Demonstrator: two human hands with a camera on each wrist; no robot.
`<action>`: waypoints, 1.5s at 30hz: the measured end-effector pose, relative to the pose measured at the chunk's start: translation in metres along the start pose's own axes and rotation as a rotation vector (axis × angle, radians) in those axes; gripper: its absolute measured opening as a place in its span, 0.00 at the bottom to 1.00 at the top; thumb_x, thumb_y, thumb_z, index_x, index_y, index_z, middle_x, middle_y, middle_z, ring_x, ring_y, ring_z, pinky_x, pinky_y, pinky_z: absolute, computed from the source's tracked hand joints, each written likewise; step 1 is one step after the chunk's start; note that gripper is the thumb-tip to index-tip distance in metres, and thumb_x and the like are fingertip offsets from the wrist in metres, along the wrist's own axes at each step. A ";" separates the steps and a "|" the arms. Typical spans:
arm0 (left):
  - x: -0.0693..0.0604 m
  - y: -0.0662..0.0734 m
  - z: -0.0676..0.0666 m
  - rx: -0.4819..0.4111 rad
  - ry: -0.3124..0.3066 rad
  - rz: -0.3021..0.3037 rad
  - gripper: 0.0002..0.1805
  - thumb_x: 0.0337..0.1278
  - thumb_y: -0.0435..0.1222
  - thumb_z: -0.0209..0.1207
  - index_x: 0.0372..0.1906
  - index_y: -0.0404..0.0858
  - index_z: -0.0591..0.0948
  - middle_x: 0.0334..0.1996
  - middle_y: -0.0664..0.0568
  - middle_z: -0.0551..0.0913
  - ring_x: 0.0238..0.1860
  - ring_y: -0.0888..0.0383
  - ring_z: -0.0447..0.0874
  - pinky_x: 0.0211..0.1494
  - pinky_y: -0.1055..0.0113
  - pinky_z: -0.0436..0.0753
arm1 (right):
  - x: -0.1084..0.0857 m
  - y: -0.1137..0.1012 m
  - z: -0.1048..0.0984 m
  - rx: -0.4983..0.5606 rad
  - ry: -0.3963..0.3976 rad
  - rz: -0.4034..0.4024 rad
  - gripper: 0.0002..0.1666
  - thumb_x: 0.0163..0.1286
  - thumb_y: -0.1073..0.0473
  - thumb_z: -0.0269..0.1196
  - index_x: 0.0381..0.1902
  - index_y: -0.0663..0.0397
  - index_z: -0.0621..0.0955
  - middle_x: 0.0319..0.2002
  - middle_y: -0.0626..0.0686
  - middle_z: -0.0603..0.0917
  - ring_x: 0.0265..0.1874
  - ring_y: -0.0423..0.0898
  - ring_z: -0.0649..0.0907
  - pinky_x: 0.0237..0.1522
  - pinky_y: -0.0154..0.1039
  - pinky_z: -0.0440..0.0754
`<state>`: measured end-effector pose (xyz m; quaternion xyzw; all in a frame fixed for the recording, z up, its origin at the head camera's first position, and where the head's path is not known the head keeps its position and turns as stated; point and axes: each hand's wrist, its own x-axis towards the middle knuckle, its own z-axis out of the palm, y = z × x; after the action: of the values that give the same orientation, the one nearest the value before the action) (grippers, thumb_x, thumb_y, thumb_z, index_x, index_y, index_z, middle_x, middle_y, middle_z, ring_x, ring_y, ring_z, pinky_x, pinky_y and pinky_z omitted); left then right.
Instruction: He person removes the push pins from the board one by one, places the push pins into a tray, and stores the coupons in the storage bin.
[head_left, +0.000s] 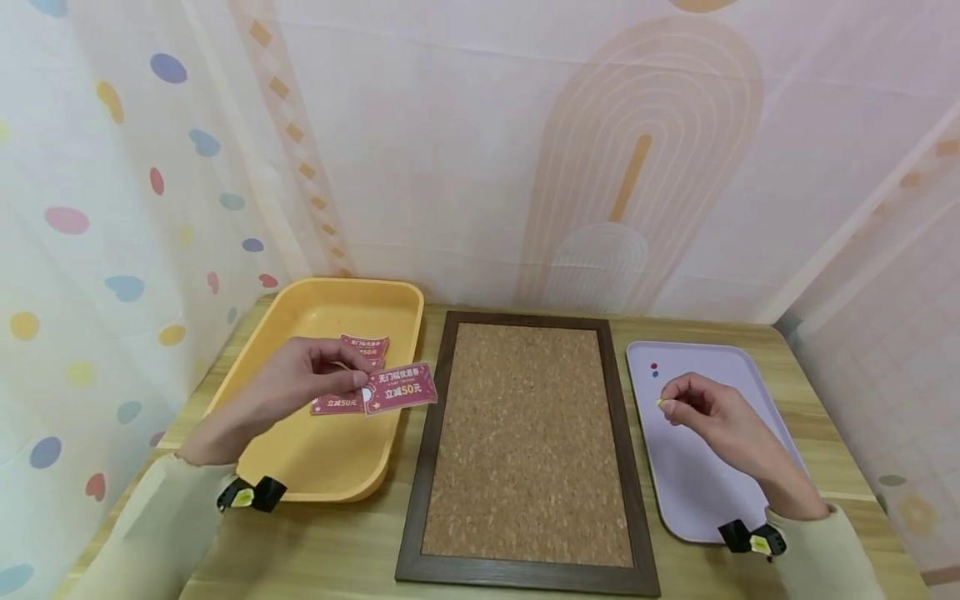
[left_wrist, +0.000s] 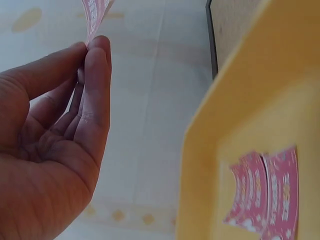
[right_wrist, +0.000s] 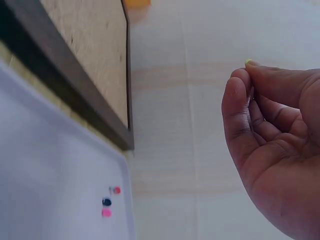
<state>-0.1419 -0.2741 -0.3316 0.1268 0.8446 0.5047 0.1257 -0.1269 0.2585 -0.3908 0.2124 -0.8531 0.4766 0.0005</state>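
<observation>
My left hand (head_left: 303,379) pinches a pink coupon (head_left: 401,388) by its left end, between thumb and fingertips, above the right side of the yellow tray (head_left: 300,467). More pink coupons (left_wrist: 282,195) lie in that tray. My right hand (head_left: 708,412) is over the lilac tray (head_left: 697,508), pinching a small yellow push pin (right_wrist: 248,61) at its fingertips; most of the pin is hidden. On the lilac tray lie a red push pin (right_wrist: 117,190), a dark blue one (right_wrist: 107,202) and a pink one (right_wrist: 106,213). Between the hands lies a cork board (head_left: 525,442) with a dark wooden frame.
The wooden table (head_left: 345,542) carries both trays and the board. A patterned curtain (head_left: 450,167) hangs behind it and continues along the left and right sides. The yellow tray has raised walls; the lilac tray has a low rim.
</observation>
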 end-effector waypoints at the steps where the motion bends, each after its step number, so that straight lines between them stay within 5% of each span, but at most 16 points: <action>1: 0.002 -0.003 -0.004 0.022 0.004 0.008 0.08 0.66 0.31 0.66 0.45 0.30 0.86 0.39 0.42 0.86 0.35 0.56 0.84 0.35 0.65 0.85 | 0.001 0.002 -0.002 -0.009 0.006 0.007 0.03 0.75 0.69 0.63 0.43 0.66 0.80 0.30 0.49 0.81 0.30 0.40 0.80 0.33 0.32 0.78; 20: 0.035 -0.065 -0.064 0.037 -0.193 -0.096 0.13 0.70 0.31 0.63 0.50 0.23 0.82 0.40 0.41 0.85 0.40 0.55 0.87 0.49 0.59 0.87 | 0.028 0.043 -0.031 -0.168 0.002 0.124 0.03 0.74 0.68 0.63 0.42 0.65 0.82 0.30 0.51 0.81 0.30 0.42 0.80 0.35 0.33 0.77; 34: 0.042 -0.092 -0.068 0.056 -0.289 -0.234 0.13 0.69 0.28 0.61 0.52 0.22 0.81 0.40 0.46 0.86 0.41 0.55 0.86 0.51 0.58 0.86 | 0.034 0.071 -0.035 -0.108 -0.111 0.215 0.03 0.72 0.73 0.61 0.42 0.69 0.81 0.34 0.56 0.83 0.32 0.42 0.78 0.35 0.38 0.79; 45: 0.042 -0.106 -0.065 0.079 -0.336 -0.290 0.08 0.68 0.28 0.62 0.45 0.25 0.84 0.36 0.45 0.87 0.37 0.51 0.87 0.47 0.58 0.88 | 0.036 0.091 -0.034 -0.144 -0.198 0.204 0.02 0.72 0.73 0.62 0.38 0.68 0.82 0.33 0.52 0.82 0.31 0.38 0.76 0.34 0.32 0.78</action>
<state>-0.2121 -0.3614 -0.3991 0.0909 0.8405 0.4194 0.3308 -0.1996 0.3143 -0.4394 0.1701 -0.8980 0.3886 -0.1167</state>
